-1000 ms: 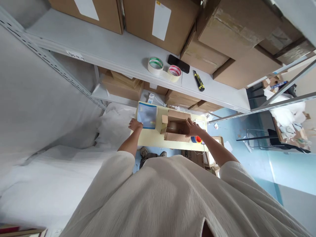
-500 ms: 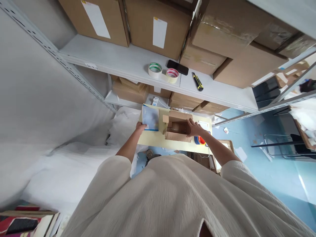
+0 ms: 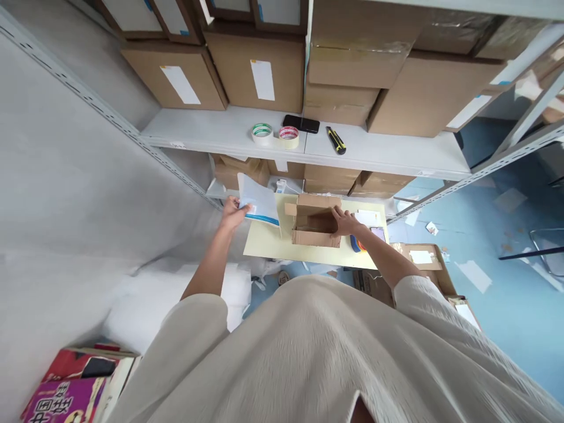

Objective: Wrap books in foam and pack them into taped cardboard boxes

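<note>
My left hand (image 3: 234,213) grips the left edge of a thin pale book (image 3: 261,201) with a blue strip along its near side. The book is raised and tilted above the left end of a pale yellow table (image 3: 264,247). Right of it stands an open cardboard box (image 3: 315,239), its flaps folded out and its inside largely in shadow. My right hand (image 3: 346,223) holds the box's right end, fingers over the wall. A roll of blue tape (image 3: 356,244) lies by my right wrist, partly hidden by the forearm.
Beyond the table, a grey shelf (image 3: 374,150) bears two tape rolls (image 3: 263,134), a black phone (image 3: 301,124), a yellow-black utility knife (image 3: 336,140) and several cardboard boxes (image 3: 264,76). White paper (image 3: 368,218) lies at the table's right. Books (image 3: 66,399) are stacked at lower left.
My left hand has lifted the book off the table and moved it left, tilting it. My right hand stays on the box. The camera view has shifted.
</note>
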Demonstrator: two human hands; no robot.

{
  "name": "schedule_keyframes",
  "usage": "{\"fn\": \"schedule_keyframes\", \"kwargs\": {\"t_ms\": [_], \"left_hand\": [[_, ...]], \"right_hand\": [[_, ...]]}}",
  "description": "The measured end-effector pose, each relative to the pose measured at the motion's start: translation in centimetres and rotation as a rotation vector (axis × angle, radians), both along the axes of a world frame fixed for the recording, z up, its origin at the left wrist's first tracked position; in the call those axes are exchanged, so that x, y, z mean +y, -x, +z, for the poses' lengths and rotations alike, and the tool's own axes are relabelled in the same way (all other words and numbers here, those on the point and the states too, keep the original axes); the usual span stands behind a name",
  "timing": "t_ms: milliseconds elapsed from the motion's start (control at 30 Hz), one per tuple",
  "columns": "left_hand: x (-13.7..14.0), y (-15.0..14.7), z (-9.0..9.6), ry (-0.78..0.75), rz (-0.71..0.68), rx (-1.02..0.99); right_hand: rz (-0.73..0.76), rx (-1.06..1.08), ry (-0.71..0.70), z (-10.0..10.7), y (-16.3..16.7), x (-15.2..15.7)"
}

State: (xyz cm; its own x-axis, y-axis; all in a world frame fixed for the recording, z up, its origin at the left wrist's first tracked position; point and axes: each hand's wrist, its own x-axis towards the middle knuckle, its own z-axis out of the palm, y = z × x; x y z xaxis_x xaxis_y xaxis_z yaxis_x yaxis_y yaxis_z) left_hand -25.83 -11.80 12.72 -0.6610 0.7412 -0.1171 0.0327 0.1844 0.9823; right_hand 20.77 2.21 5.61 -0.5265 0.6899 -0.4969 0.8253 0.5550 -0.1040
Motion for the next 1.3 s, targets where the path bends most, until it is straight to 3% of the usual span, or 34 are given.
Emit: {"fn": "schedule_keyframes", "kwargs": {"t_ms": [133,300,467,567,833,1133,1300], "left_hand": [[0.7,-1.9,3.1,-0.04,-0.136,0.039],[2.5,-6.7,3.5,-0.015,-0.4,0.152],[4.3,-13.0,2.1,0.173,-0.592,0.455],[5.5,-15.0,1.4,0.205,-0.735,0.613],[8.8,-15.7,-0.7,0.186,-0.886,0.86],[7.7,-16.8,-6.2,0.402,-1.01,0.901],[6.9,-17.9,-7.4,0.453,-0.999,1.055]], "right_hand": [[-0.004,0.055,-0.029,-0.3,-0.2,-0.5],[-0.06,0.109,-0.03,-0.3,-0.9,-1.6],[-0.159,0.143,0.002,0.0,-1.6,-2.4],[-0.221,0.174,0.004,0.0,-1.7,-2.8],[-0.328,0.231,-0.007,0.0,-2.0,-3.9],[-0.322,0.213,0.004,-0.4,-2.0,-3.8],[-0.332,0.195,0.015,-0.3,-1.9,-3.9]]}}
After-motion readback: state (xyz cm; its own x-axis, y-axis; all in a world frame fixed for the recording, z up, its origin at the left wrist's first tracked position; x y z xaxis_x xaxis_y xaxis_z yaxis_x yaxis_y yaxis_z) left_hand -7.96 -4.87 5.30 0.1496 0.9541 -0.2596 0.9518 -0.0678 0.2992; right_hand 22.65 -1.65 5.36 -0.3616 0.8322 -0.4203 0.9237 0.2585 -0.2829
